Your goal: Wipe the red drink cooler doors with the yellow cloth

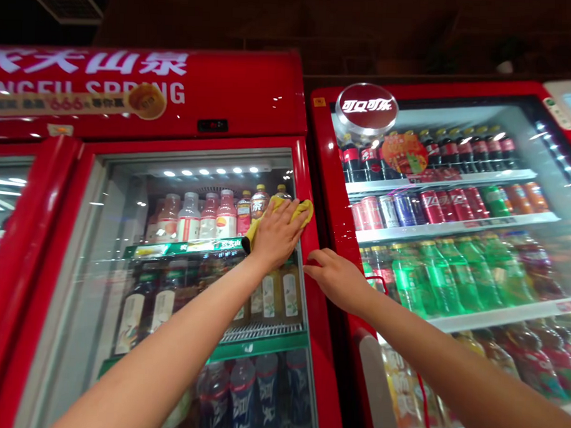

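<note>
My left hand (276, 233) lies spread on a yellow cloth (305, 210), pressing it against the glass door (175, 166) of a red drinks fridge, near the door's upper right side. A dark edge of the cloth shows beneath the wrist. Lower and to the right, my right hand (337, 279) is at the door's red frame (312, 315), fingers loosely bent and a little apart, holding nothing that I can see. Whether its fingertips touch the frame is unclear. Behind the glass stand bottles of pink drink (226, 215) and dark bottles (132, 311).
Close on the right stands a second red fridge (324, 178) with cola bottles, cans (430, 206) and green bottles (433, 275). A narrow dark gap separates the fridges. A red cord (423, 406) hangs below my right forearm. Another red-framed door (26, 261) is at left.
</note>
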`<state>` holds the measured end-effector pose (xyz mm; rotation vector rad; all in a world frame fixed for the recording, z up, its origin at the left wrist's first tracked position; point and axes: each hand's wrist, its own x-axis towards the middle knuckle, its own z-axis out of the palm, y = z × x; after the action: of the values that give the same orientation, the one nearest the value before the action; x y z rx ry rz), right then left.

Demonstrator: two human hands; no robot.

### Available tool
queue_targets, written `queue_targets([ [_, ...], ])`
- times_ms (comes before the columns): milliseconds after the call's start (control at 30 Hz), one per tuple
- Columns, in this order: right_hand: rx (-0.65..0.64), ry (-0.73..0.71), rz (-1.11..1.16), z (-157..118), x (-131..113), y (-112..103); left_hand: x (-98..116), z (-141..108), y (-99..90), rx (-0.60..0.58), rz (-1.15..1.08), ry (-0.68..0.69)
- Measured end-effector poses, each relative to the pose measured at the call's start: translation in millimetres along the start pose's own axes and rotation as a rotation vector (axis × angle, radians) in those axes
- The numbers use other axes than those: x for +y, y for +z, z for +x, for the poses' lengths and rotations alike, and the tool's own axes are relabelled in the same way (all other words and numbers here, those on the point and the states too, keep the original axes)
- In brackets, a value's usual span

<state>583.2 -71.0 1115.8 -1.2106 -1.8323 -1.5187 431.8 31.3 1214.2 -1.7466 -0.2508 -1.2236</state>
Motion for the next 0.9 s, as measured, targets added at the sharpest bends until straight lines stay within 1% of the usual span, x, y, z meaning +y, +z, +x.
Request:
queue_targets([
  [100, -0.026, 0.008, 0.017, 2, 1, -2, -6, 39, 4.8, 0.027, -0.005, -0.151],
  [167, -0.016, 0.000, 0.027, -2, 2, -2, -2, 51, 8.7, 0.063, -0.010, -0.189],
  [233, 0.004, -0.010, 0.030, -8, 2, 1, 6, 46, 11.2, 0.070, -0.018, -0.110],
  [300, 0.020, -0.011, 0.021, -13, 4, 3, 12, 34, 11.1, 0.036, -0.031, 0.032],
  [367, 0.030, 0.001, 0.000, -12, 8, 4, 12, 27, 8.9, -0.016, -0.044, 0.145],
  [400, 0.036, 0.015, -0.008, -10, 11, 3, 9, 28, 7.3, -0.032, -0.047, 0.164],
  [433, 0.043, 0.034, -0.010, -6, 14, 1, 5, 31, 5.9, -0.036, -0.047, 0.151],
  [500, 0.052, 0.079, 0.025, 4, 20, -4, -2, 40, 3.6, -0.021, -0.035, 0.061],
  [567, 0.047, 0.114, 0.121, 14, 24, -10, -5, 45, 2.3, 0.001, -0.017, -0.023],
  [600, 0.037, 0.121, 0.184, 17, 25, -13, -5, 44, 1.9, 0.002, -0.011, -0.030],
  [633, 0.023, 0.121, 0.246, 20, 25, -16, -4, 41, 1.5, -0.003, -0.007, -0.009],
  [700, -0.016, 0.106, 0.341, 24, 26, -21, -3, 32, 0.1, -0.028, -0.007, 0.083],
  [767, -0.078, 0.120, 0.398, 29, 27, -25, -8, 26, -2.4, -0.066, -0.012, 0.174],
  [800, -0.125, 0.147, 0.428, 32, 27, -27, -12, 27, -4.1, -0.083, -0.013, 0.193],
  [833, -0.188, 0.185, 0.474, 36, 28, -30, -17, 30, -5.9, -0.096, -0.010, 0.184],
  [900, -0.355, 0.280, 0.622, 46, 29, -33, -27, 38, -8.7, -0.099, 0.009, 0.087],
])
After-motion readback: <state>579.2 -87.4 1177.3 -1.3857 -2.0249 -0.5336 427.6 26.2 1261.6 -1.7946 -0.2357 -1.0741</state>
